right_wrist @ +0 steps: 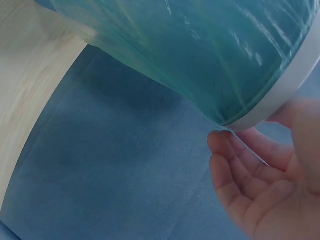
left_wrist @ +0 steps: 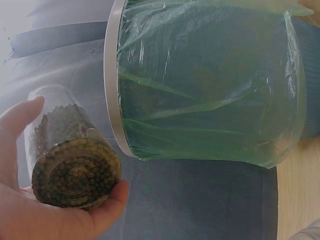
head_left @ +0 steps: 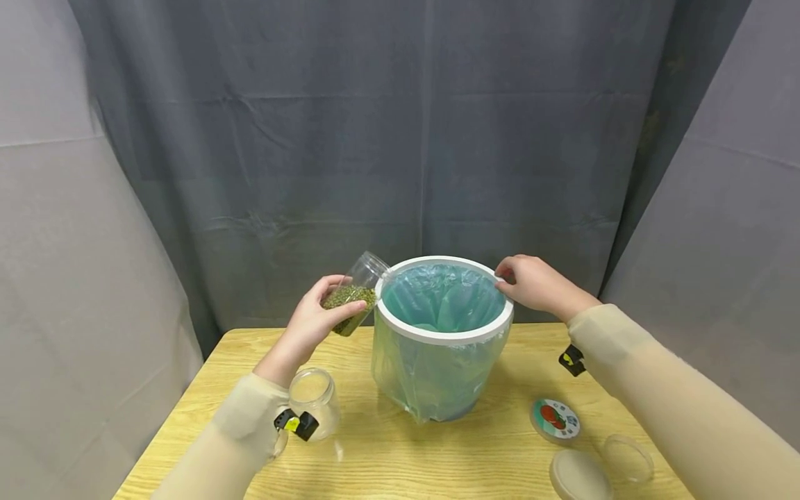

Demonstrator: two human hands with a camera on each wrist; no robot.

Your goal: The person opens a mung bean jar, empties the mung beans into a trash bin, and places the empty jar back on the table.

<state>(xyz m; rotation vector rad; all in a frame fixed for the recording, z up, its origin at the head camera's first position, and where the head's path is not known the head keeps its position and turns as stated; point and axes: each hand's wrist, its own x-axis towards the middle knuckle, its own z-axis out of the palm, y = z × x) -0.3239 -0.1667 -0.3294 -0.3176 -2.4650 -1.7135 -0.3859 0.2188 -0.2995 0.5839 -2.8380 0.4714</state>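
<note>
A clear jar (head_left: 355, 295) partly filled with small green beans tilts toward the trash can, its open mouth beside the left of the white rim. My left hand (head_left: 315, 316) grips it around the lower body; in the left wrist view the jar's base (left_wrist: 76, 175) faces the camera and beans lie against it. The trash can (head_left: 437, 368) stands upright, lined with a translucent green bag (head_left: 440, 298) under a white rim ring. At the rim's right side, my right hand (head_left: 537, 283) holds the edge between thumb and curled fingers, as the right wrist view shows the rim (right_wrist: 280, 95) there.
An uncapped clear jar (head_left: 315, 403) stands by my left forearm. Front right on the wooden table (head_left: 400, 458) lie a round lid with a tomato picture (head_left: 555, 421), a beige lid (head_left: 581, 476) and a clear lid (head_left: 628, 458). Grey curtains (head_left: 325, 139) hang behind.
</note>
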